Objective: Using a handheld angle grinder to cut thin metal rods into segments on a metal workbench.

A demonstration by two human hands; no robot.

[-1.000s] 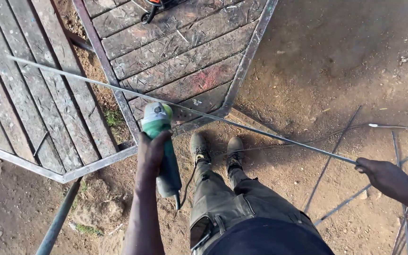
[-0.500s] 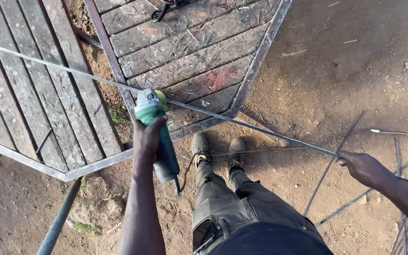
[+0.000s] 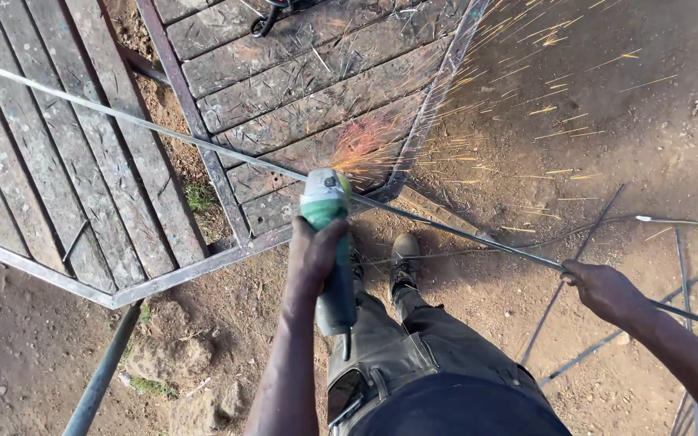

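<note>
The left arm reaches straight ahead from the bottom edge toward 12 o'clock, and the left hand (image 3: 314, 257) is wrapped firmly around the body of a green angle grinder (image 3: 329, 246), fingers curled over its top. The grinder's head points to 12 o'clock and meets a long thin steel rod (image 3: 163, 129) just beyond the hand. From that contact a fan of orange sparks (image 3: 478, 89) sprays toward 1 and 2 o'clock over the dirt ground (image 3: 607, 105).

The right arm enters from 4 o'clock, and the right hand (image 3: 603, 289) is closed around the same rod at about 3 o'clock, well apart from the grinder. The rod runs on a slant from 10 o'clock down to 4 o'clock, passing over a steel-framed wooden panel (image 3: 58, 178) that lies flat on the ground at 10 to 12 o'clock.

The person's boots (image 3: 404, 257) stand just below the rod at centre, close to the grinder's right side. More thin rods (image 3: 575, 250) lie on the dirt at 3 to 4 o'clock, and a grey pipe (image 3: 103, 375) lies at 7 o'clock.
</note>
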